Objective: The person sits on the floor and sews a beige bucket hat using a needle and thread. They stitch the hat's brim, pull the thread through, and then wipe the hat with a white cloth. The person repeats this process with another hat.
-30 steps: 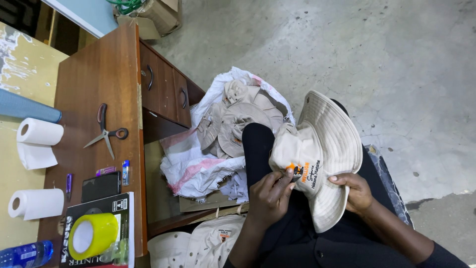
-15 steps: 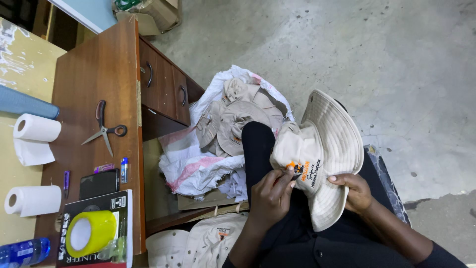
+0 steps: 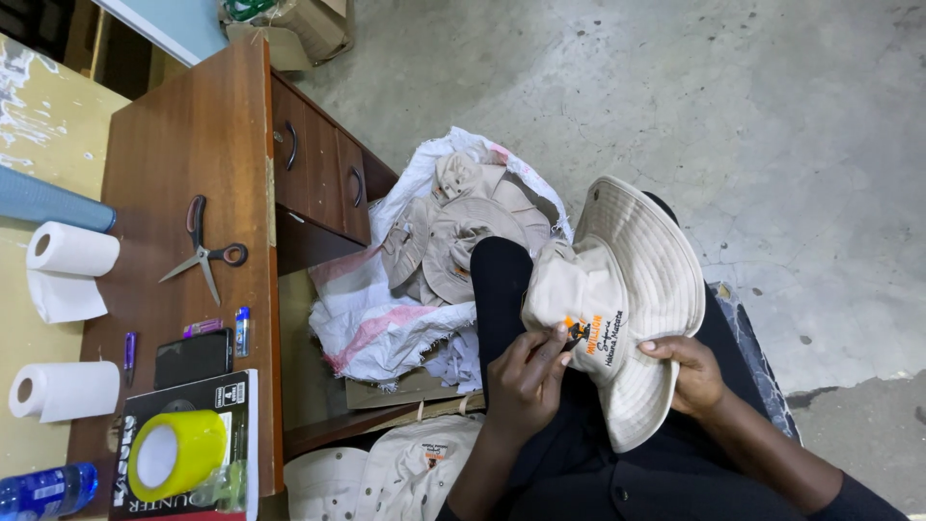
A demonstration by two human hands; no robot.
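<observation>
While the view has drifted only slightly since a second ago, little else has changed: the beige wide-brimmed hat (image 3: 627, 299) stays in the lap, over the dark trousers, held between both hands. The left hand (image 3: 526, 376) is curled, its fingertips (image 3: 558, 335) pinching the crown beside the orange and black embroidered patch. The right hand (image 3: 690, 371) grips the brim from the other side, thumb on top and fingers underneath. A white sack of similar hats (image 3: 434, 251) lies on the floor just beside the knee. On the desk (image 3: 193, 145) the scissors (image 3: 204, 253) and yellow tape roll (image 3: 176, 453) lie as before.
</observation>
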